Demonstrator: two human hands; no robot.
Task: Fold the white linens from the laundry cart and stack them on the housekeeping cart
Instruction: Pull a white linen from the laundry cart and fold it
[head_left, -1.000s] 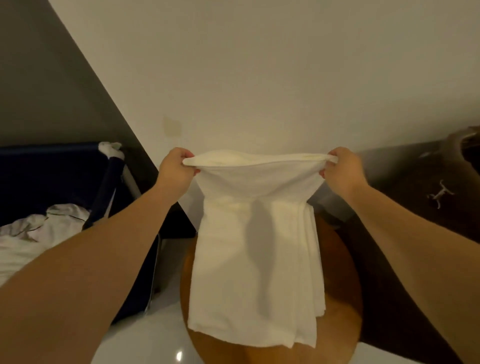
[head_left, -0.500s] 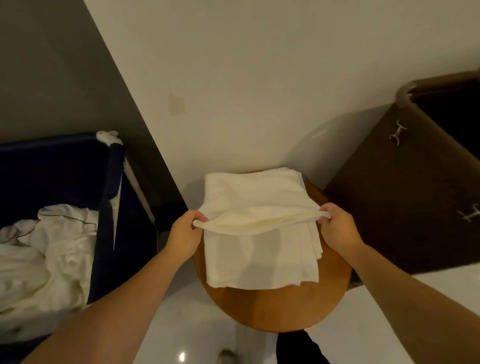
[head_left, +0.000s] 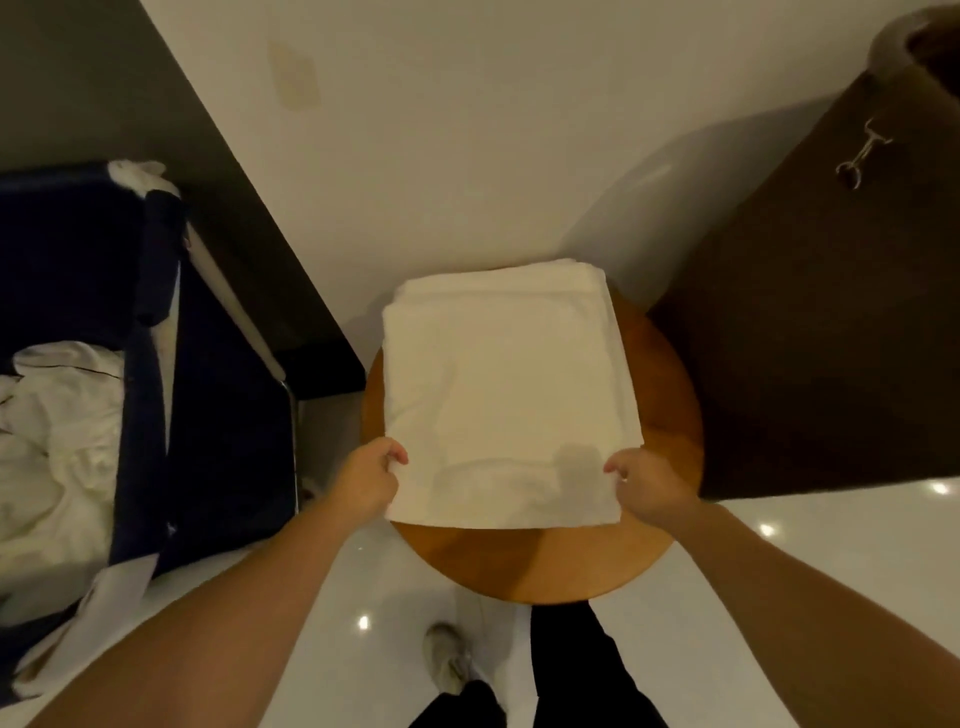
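Note:
A folded white linen (head_left: 504, 395) lies flat as a rectangle on a round wooden table (head_left: 670, 415). My left hand (head_left: 366, 480) pinches its near left corner. My right hand (head_left: 647, 483) pinches its near right corner. The linen's far edge shows several stacked layers. A dark blue laundry cart (head_left: 208, 415) stands at the left, with crumpled white linens (head_left: 57, 447) inside it.
A dark brown fabric bin (head_left: 831, 312) with a metal clip stands at the right, close to the table. A pale wall runs behind the table. The floor is glossy white. My shoe (head_left: 447, 657) and dark trouser legs show below the table's near edge.
The linen went from hanging in the air between my hands to lying folded flat on the table. Both hands drew its top edge down toward me to the near corners.

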